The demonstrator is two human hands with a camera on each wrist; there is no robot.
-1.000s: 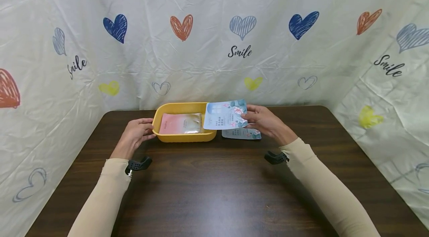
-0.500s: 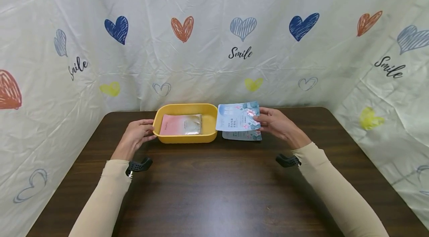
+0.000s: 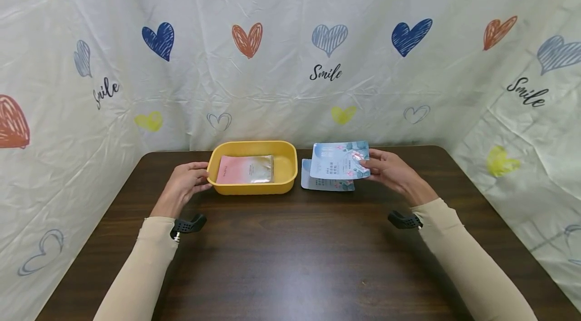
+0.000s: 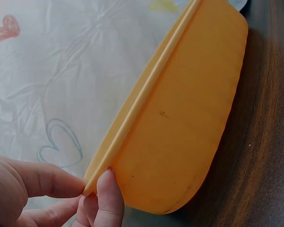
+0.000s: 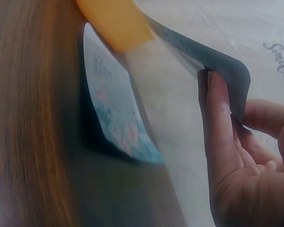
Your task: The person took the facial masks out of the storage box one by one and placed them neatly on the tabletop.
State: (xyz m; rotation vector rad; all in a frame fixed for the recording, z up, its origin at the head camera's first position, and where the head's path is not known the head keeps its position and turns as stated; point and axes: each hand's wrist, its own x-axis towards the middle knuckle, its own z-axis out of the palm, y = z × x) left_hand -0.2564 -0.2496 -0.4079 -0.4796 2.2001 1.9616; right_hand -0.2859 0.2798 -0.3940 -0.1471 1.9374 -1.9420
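Observation:
My left hand [image 3: 181, 185] pinches the left end of a yellow plastic basin [image 3: 251, 189]. In the left wrist view, thumb and fingers grip the rim of the basin [image 4: 180, 113] from both sides. A pink-and-silver foil sachet [image 3: 240, 170] lies flat inside it. My right hand [image 3: 395, 172] holds a light-blue floral sachet [image 3: 338, 161] by its right edge, face up, above the table. Partly covered by it in the head view, a second blue floral sachet [image 3: 315, 183] lies on the table; the right wrist view shows this lower sachet [image 5: 116, 101] more fully.
The dark wooden table [image 3: 290, 250] runs toward me. Directly behind it hangs a white cloth [image 3: 281, 94] printed with hearts and "Smile". A black wrist strap [image 3: 404, 220] sits on each sleeved forearm.
My right hand has carried the held blue sachet rightward, from over the basin's right end to over the second sachet and beyond. The left hand and basin stay in place.

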